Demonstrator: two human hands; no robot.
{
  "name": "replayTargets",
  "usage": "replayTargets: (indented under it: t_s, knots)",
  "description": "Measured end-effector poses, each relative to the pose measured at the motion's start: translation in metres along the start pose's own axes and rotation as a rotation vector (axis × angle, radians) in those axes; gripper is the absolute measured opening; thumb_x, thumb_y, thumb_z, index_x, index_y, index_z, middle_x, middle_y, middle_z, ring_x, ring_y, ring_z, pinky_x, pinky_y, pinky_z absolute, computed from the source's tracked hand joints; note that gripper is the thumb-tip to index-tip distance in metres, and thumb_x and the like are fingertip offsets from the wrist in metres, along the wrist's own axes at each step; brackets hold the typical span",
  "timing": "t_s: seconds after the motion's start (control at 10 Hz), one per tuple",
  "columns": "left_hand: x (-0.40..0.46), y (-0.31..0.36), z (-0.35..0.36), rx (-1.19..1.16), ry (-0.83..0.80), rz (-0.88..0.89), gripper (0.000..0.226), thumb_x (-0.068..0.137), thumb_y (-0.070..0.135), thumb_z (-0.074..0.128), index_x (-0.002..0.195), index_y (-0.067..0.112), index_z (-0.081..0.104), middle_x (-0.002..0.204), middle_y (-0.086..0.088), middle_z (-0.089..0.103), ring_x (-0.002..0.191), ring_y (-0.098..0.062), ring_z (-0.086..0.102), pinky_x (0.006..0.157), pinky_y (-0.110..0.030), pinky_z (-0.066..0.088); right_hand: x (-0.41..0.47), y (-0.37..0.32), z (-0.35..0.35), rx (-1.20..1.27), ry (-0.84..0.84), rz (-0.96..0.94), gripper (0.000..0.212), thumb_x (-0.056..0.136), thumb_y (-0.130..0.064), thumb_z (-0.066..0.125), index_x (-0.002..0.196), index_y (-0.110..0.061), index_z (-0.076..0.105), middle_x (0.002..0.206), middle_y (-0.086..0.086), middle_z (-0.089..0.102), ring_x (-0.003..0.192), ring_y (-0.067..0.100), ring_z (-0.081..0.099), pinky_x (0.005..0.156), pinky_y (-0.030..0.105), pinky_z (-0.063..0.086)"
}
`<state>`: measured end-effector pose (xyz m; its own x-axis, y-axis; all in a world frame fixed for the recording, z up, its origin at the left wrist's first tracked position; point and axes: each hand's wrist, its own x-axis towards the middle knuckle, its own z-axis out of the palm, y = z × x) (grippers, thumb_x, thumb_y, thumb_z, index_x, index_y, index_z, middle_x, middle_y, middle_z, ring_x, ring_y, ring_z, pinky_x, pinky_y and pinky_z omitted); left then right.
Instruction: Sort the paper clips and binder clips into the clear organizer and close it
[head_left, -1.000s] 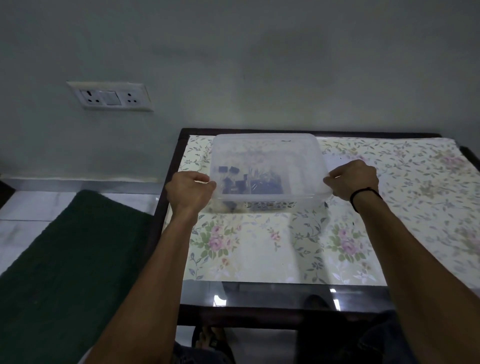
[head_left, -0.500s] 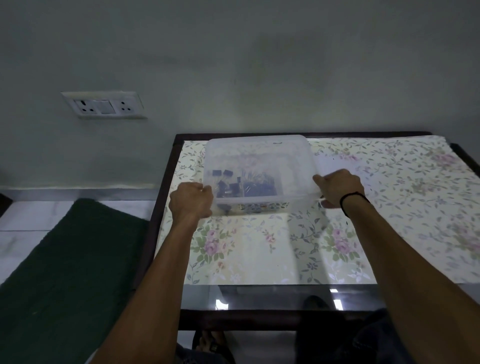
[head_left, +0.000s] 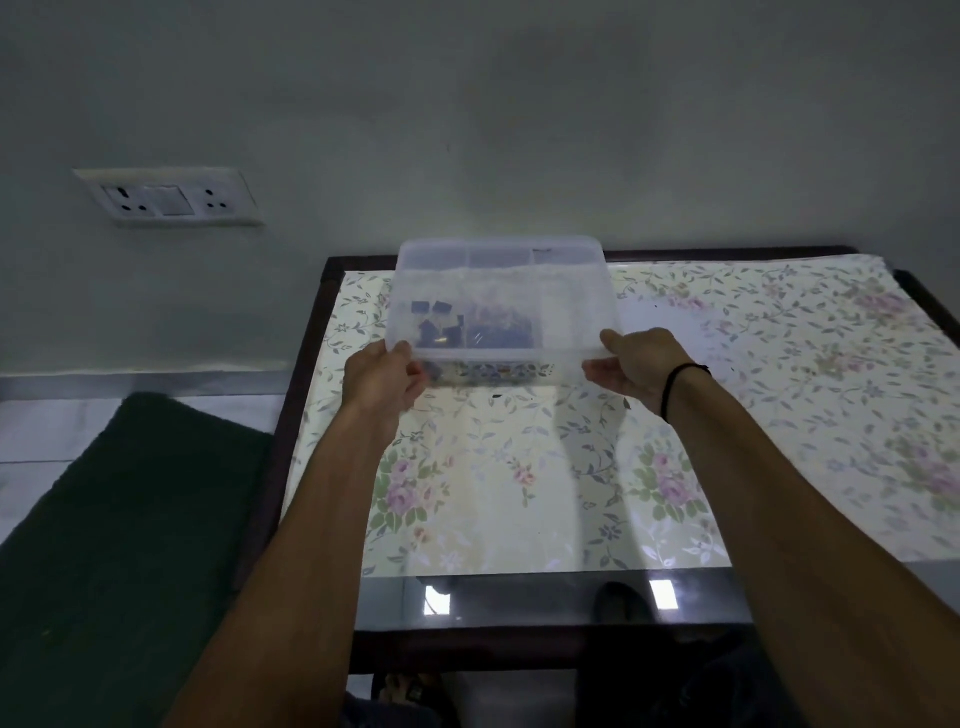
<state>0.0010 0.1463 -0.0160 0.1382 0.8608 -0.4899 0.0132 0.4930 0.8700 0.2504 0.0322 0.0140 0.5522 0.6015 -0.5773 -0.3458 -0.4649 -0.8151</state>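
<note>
Floral tablecloth (head_left: 519, 467), grey wall (head_left: 519, 104), green mat (head_left: 130, 519), hands (head_left: 382, 382) (head_left: 636, 364) gripping clear organizer (head_left: 504, 296)

Both bare forearms reach forward and converge slightly. The left hand (head_left: 383, 375) shows its back, fingers curled in a clasp. The right hand (head_left: 632, 364) is turned thumb-up, fingers partly extended inward, a dark band (head_left: 673, 385) round its wrist

Bare forearms, no sleeves; thin black band (head_left: 670, 387) on right wrist.
</note>
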Motion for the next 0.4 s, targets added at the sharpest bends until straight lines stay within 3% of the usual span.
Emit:
replayTargets:
  t_s: [0.2, 0.3, 0.4]
  knots:
    - [0.006, -0.006, 0.005, -0.159, -0.029, -0.041, 0.027, 0.105, 0.02, 0.051, 0.127, 0.007, 0.06, 0.122, -0.022, 0.069, 0.103, -0.026, 0.073, 0.078, -0.027, 0.059, -0.002, 0.002, -0.009, -0.162, -0.016, -0.056, 0.045, 0.099, -0.03, 0.054, 0.132, 0.002, 0.05, 0.097, 0.017, 0.072, 0.078, 0.027, 0.065, 0.085, 0.039, 0.059]
    - [-0.012, -0.003, 0.009, -0.147, -0.016, -0.116, 0.023, 0.104, 0.022, 0.05, 0.115, 0.005, 0.061, 0.114, -0.018, 0.07, 0.092, -0.022, 0.071, 0.084, -0.032, 0.056, -0.009, 0.009, -0.008, -0.277, 0.068, -0.103, 0.066, 0.095, -0.043, 0.057, 0.146, -0.009, 0.034, 0.1, 0.015, 0.073, 0.072, 0.027, 0.067, 0.077, 0.04, 0.061]
    - [-0.054, -0.008, 0.013, -0.056, 0.019, -0.081, 0.024, 0.1, 0.027, 0.058, 0.118, 0.011, 0.059, 0.113, -0.01, 0.066, 0.097, -0.024, 0.068, 0.086, -0.038, 0.056, -0.034, 0.015, -0.001, -0.58, 0.243, -0.311, 0.077, 0.088, -0.054, 0.059, 0.147, -0.016, 0.028, 0.103, 0.012, 0.072, 0.092, 0.03, 0.069, 0.086, 0.043, 0.056]
